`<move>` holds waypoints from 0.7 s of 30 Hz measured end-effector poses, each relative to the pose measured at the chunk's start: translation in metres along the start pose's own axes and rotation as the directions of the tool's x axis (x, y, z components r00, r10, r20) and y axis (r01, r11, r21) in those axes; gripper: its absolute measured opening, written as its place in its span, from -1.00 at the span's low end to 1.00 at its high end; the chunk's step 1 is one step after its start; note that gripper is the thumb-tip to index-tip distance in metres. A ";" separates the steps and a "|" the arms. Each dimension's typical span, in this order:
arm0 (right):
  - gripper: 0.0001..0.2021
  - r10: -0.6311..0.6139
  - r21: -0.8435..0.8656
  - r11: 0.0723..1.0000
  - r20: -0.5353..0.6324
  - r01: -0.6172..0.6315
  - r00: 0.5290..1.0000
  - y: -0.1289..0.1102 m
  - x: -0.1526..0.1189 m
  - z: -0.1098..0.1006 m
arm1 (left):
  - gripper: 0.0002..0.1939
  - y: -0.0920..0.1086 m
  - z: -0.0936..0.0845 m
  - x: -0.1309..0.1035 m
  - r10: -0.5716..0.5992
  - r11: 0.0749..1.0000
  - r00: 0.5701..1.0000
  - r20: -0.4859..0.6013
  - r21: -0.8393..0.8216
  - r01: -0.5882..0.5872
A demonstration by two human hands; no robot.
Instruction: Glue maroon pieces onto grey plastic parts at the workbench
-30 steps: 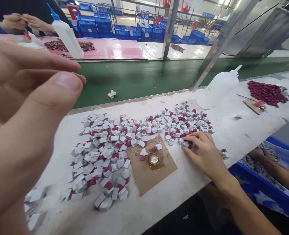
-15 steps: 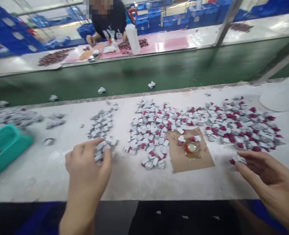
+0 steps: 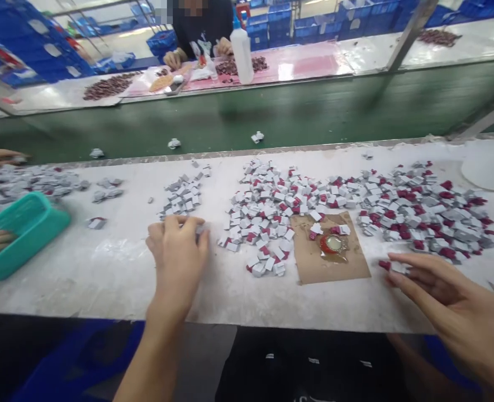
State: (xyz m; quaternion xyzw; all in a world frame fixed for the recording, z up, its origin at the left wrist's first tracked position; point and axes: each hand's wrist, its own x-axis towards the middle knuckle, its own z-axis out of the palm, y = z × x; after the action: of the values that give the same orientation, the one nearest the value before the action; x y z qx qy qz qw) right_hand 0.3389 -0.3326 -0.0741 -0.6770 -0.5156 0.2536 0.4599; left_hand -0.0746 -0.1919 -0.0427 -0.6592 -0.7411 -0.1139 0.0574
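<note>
My right hand [image 3: 448,296] pinches a small grey-and-dark-red plastic piece [image 3: 399,268] between thumb and fingers, just right of a brown cardboard square [image 3: 335,272]. On that square lie a round red-rimmed thing [image 3: 329,244] in a wet, shiny patch and a few loose pieces. My left hand [image 3: 179,243] is curled palm down at the near end of a small pile of grey pieces [image 3: 184,192]. Some grey shows between its thumb and fingers; how many pieces it grips is hidden. Between my hands spreads a big heap of grey-and-red pieces [image 3: 267,195].
Another person's hands are at the left, one inside a green tray [image 3: 58,218], one by a grey heap [image 3: 33,181]. Several pieces lie on the green strip [image 3: 213,123]. Across it, a person works behind a white bottle [image 3: 242,58]. A metal post [image 3: 410,36] stands right.
My left hand has moved right and up in view, its fingers closing over grey pieces. My right hand still holds its piece, turned slightly. Another person's hands have come into view at left.
</note>
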 end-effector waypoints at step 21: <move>-0.65 -0.013 -0.175 0.984 0.079 0.026 0.997 -0.022 0.010 0.002 | -0.70 -0.011 0.012 -0.087 0.187 0.916 0.982 0.014 -0.364 -0.169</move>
State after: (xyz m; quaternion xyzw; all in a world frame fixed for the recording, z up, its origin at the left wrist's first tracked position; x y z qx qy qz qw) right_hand 0.3304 -0.3219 -0.0542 -0.6995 -0.5602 0.2287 0.3802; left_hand -0.0743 -0.2742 -0.0761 -0.7258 -0.6455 -0.2264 -0.0727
